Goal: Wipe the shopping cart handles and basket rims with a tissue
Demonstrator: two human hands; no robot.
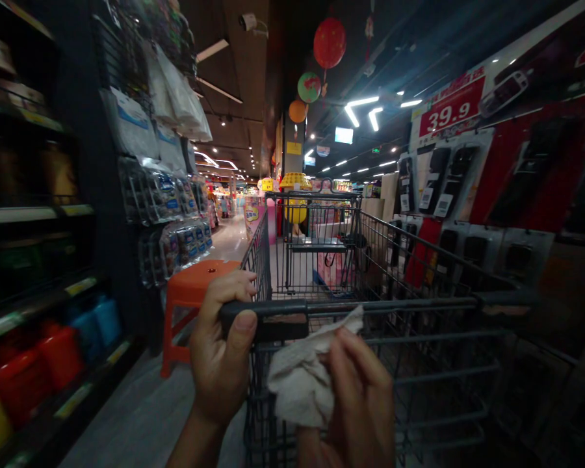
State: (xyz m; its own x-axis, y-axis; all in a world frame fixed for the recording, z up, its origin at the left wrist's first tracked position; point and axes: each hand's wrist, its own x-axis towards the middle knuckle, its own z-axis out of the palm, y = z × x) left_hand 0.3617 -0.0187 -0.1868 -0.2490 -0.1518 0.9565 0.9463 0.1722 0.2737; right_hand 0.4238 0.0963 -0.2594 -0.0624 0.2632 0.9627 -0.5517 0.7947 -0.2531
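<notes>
A dark wire shopping cart (419, 338) fills the middle of the view, its handlebar (338, 305) running across in front of me. My left hand (224, 344) is wrapped round the left end of that bar, thumb on the near side. Just right of it, my right hand (353, 396) pinches a crumpled whitish tissue (302, 380) close to the bar. The tissue's upper corner sticks up in front of the bar; whether it touches the bar I cannot tell. Part of the tissue is hidden behind the fingers.
An orange plastic stool (190, 286) stands just left of the cart. Shelves with coloured bottles (61, 354) line the left side. Packaged goods (461, 179) hang on the right under a 39.9 price sign (451, 116). An aisle floor (231, 237) stretches ahead on the left.
</notes>
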